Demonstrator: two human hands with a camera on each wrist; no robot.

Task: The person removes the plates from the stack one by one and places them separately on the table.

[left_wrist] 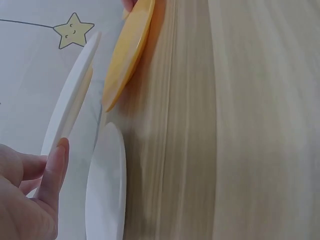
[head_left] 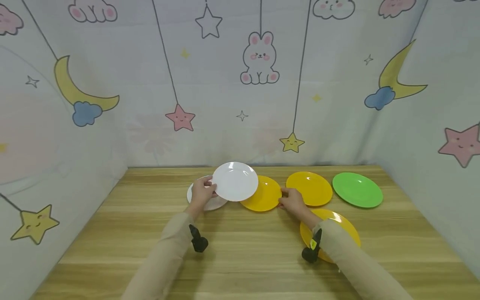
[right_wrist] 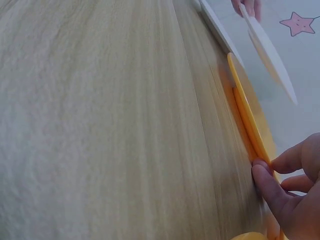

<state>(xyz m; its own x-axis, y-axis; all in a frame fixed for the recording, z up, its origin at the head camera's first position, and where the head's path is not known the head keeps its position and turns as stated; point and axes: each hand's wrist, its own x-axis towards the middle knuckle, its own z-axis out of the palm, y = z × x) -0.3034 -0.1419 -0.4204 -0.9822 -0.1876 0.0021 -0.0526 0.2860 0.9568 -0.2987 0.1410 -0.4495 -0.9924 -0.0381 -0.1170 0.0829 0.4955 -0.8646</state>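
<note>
Raised above the table, a white plate (head_left: 235, 182) is pinched at its left rim by my left hand (head_left: 202, 192). Below and to its left, a second white plate (head_left: 215, 203) lies on the table, partly covered by the hand and the raised plate. My right hand (head_left: 293, 201) pinches the right rim of a yellow plate (head_left: 264, 198), thumb and fingers on either side of the edge in the right wrist view. The raised white plate overlaps that yellow plate's upper left part in the head view.
Right of my right hand lie another yellow plate (head_left: 309, 188) and a green plate (head_left: 357, 190). A larger-looking yellow plate (head_left: 337, 229) sits nearer, under my right forearm. A patterned cloth wall (head_left: 225, 137) rises behind the wooden table (head_left: 240, 262).
</note>
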